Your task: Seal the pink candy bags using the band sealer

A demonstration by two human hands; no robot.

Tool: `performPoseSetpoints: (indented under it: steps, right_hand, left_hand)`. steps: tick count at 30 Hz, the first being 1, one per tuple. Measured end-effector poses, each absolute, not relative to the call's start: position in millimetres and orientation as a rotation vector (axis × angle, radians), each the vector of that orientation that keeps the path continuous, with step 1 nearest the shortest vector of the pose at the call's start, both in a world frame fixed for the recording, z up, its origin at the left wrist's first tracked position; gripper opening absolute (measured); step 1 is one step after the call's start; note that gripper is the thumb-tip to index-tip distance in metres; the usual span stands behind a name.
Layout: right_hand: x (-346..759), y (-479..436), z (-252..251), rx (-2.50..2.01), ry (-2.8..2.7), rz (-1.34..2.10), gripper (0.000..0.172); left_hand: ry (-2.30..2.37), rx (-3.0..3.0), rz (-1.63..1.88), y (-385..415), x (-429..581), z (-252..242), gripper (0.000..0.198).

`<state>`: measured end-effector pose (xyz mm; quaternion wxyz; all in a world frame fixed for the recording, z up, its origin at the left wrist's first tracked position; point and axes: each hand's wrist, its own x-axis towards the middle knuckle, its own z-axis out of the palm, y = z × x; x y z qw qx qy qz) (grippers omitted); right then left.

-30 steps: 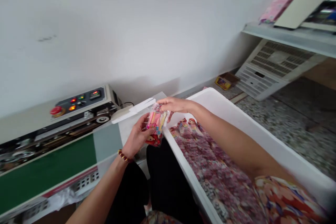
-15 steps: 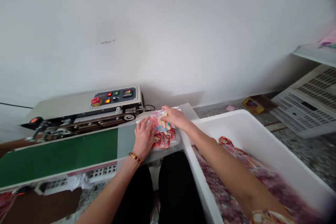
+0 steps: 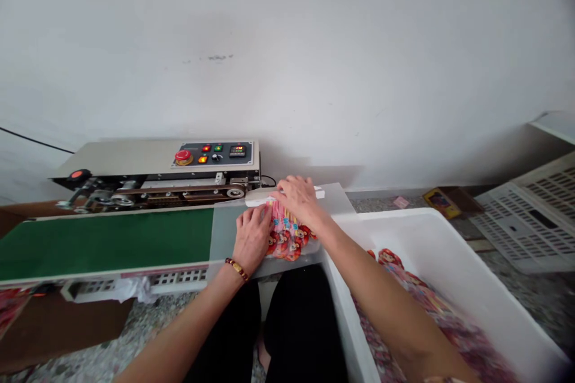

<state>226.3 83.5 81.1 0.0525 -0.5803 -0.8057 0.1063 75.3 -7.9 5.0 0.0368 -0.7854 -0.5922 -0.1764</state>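
Note:
A clear plastic bag [image 3: 311, 248] lies on the whitish plate [image 3: 227, 221] at the end of the green belt. Inside or under it are several pink pieces with red-haired cartoon heads [image 3: 291, 244]; their exact kind is unclear. My left hand [image 3: 252, 232] is curled against the bag's left side, fingers together at the pink ends. Across the bag's upper right lies my right hand [image 3: 297, 198], its fingers bent over the far edge. A white strip [image 3: 320, 194] shows beside the right fingers. The fingertips of both hands are partly hidden.
A sealing machine [image 3: 215, 161] with lit buttons stands by the wall behind the green belt [image 3: 112, 242]. At my right is a white foam box [image 3: 417, 227] holding many more cartoon pieces. Grey crates [image 3: 516, 233] and a small carton [image 3: 442, 200] lie beyond.
My right hand has shifted to the far edge of the bag, and its fingers now bend over there. The cartoon pieces look fanned out more. The head view has turned slightly left.

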Motion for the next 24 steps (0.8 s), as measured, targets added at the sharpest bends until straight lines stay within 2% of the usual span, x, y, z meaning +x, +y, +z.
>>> performPoseSetpoints:
  steps: [2, 5, 7, 11, 16, 24]
  right_hand:
    - [213, 96, 85, -1.796, -2.476, 0.469, 0.029]
    - [201, 111, 88, -1.757, -2.495, 0.626, 0.012]
    - [200, 116, 88, -1.668, -2.501, 0.696, 0.007]
    - [205, 117, 85, -1.503, -2.479, 0.860, 0.005]
    - [201, 119, 80, -1.412, -2.444, 0.981, 0.003]
    - [189, 126, 60, -1.483, -2.394, 0.906, 0.012]
  left_hand:
    - [-1.822, -2.409, -0.572, -10, 76, 4, 0.044]
    - [-1.813, -2.378, -0.619, -12, 76, 3, 0.044]
    - [-1.816, -2.342, -0.649, -13, 76, 3, 0.045]
    - [-1.854, -2.306, -0.668, -14, 76, 2, 0.049]
    - [-1.895, -2.312, -0.599, -15, 76, 2, 0.045]
    - [-1.843, -2.348, -0.618, -21, 73, 1, 0.044]
